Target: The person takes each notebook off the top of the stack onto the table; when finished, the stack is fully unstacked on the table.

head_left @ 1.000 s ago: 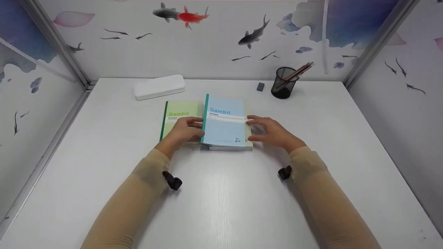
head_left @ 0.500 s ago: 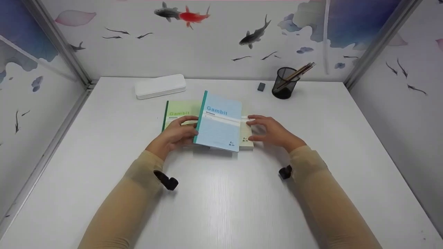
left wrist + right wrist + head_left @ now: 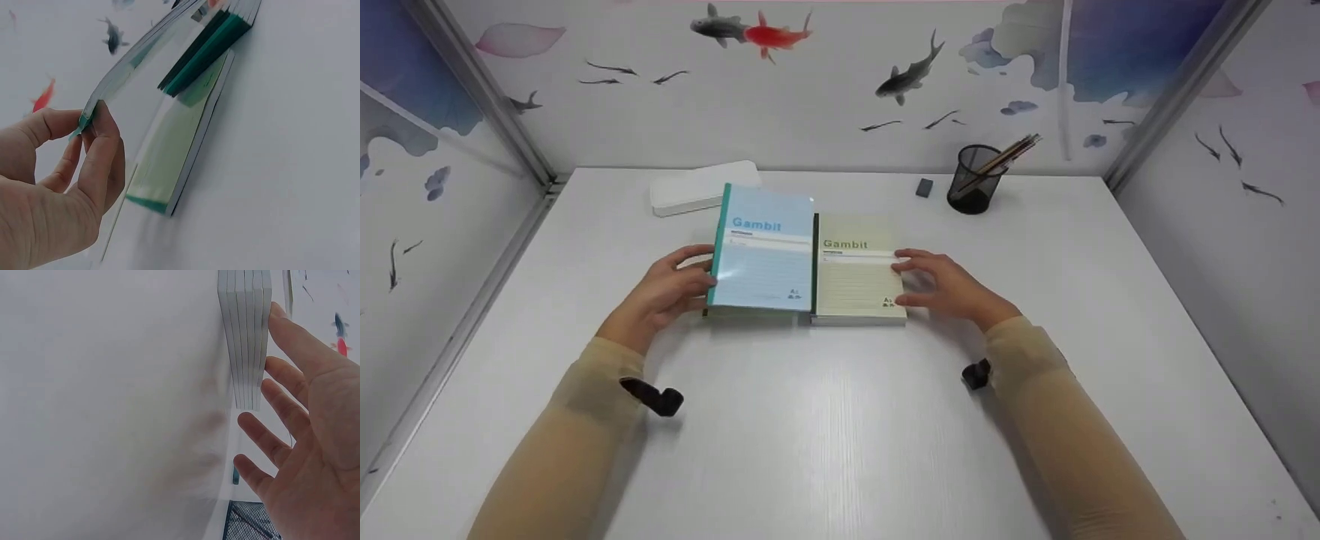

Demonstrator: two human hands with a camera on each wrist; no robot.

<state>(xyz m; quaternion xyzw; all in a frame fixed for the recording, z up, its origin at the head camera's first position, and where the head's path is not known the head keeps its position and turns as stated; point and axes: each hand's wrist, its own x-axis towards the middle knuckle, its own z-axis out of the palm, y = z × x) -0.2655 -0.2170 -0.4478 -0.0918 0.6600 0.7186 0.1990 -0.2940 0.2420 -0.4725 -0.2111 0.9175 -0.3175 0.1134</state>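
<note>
My left hand [image 3: 664, 289] pinches a blue notebook [image 3: 765, 259] by its teal spine, thumb on one side and fingers on the other. In the left wrist view the held notebook hangs tilted above a light green notebook [image 3: 174, 152] lying on the table; from the head it hides nearly all of that one. To its right stands a stack of several notebooks [image 3: 243, 343], topped by a pale yellow-green notebook [image 3: 859, 277] with a dark spine. My right hand [image 3: 952, 289] rests its fingertips at the stack's right edge, fingers spread and nearly straight.
A white oblong case [image 3: 686, 193] lies at the back left, partly behind the blue notebook. At the back right are a small dark block [image 3: 924, 187] and a black mesh cup [image 3: 971, 191] with pencils or brushes. Printed walls border the white table [image 3: 840, 450].
The blue notebook has moved left with my left hand, off the stack and over the light green notebook. The pale yellow-green cover is now uncovered. My right hand has stayed in place.
</note>
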